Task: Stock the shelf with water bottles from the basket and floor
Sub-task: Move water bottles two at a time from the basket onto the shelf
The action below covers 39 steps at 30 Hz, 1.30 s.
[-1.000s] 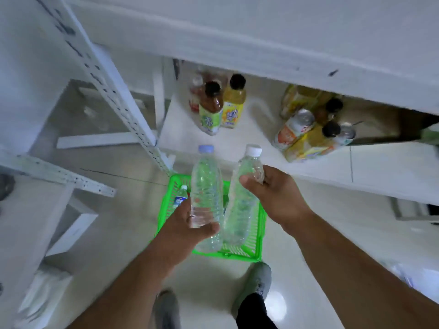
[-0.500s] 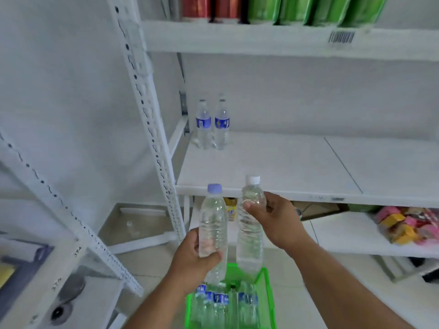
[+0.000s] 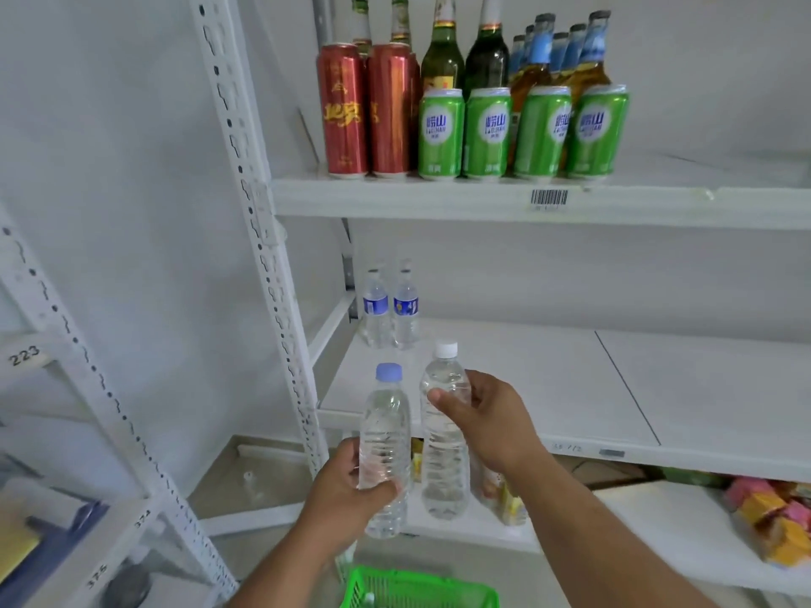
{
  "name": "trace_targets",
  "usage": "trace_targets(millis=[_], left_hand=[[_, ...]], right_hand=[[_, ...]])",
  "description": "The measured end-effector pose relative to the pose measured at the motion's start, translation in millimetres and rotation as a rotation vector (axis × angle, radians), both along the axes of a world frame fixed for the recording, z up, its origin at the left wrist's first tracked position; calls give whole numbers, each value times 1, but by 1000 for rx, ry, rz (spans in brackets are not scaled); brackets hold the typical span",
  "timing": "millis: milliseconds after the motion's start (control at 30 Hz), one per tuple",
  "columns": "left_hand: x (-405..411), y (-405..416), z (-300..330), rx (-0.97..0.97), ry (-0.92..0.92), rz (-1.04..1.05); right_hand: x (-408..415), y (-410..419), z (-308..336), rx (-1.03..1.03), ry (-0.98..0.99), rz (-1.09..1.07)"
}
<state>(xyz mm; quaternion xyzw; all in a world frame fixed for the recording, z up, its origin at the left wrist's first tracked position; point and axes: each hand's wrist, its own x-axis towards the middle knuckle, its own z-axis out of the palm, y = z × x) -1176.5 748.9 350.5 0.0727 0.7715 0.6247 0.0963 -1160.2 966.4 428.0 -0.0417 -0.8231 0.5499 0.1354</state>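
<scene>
My left hand (image 3: 346,498) grips the lower half of a clear water bottle with a pale blue cap (image 3: 385,436), held upright. My right hand (image 3: 485,414) holds a second clear bottle with a white cap (image 3: 444,467) near its shoulder, just right of the first. Both bottles hover in front of the middle shelf's (image 3: 504,388) front left edge. Two blue-labelled water bottles (image 3: 390,311) stand at that shelf's back left corner. The green basket (image 3: 421,590) sits on the floor below my hands, only its rim showing.
The upper shelf (image 3: 482,199) carries red cans, green cans and glass bottles. A perforated white upright (image 3: 263,239) stands just left of the shelves. Colourful packets (image 3: 772,520) lie on the lower shelf at right. Another white rack (image 3: 87,432) stands on the left.
My view has swung up from the floor and basket to the shelves. Both hands have risen with their bottles to the level of the middle shelf's edge.
</scene>
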Motion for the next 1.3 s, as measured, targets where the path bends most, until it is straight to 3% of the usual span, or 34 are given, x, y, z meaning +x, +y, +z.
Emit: trace_targets(millis=[267, 467, 1300], left_hand=[[-12, 36, 4, -5, -21, 105], [-42, 38, 4, -34, 2, 72], [-281, 23, -26, -139, -54, 32]], right_hand=[[-30, 31, 3, -21, -26, 36], [-61, 35, -1, -29, -57, 24], [-265, 3, -27, -26, -153, -169]])
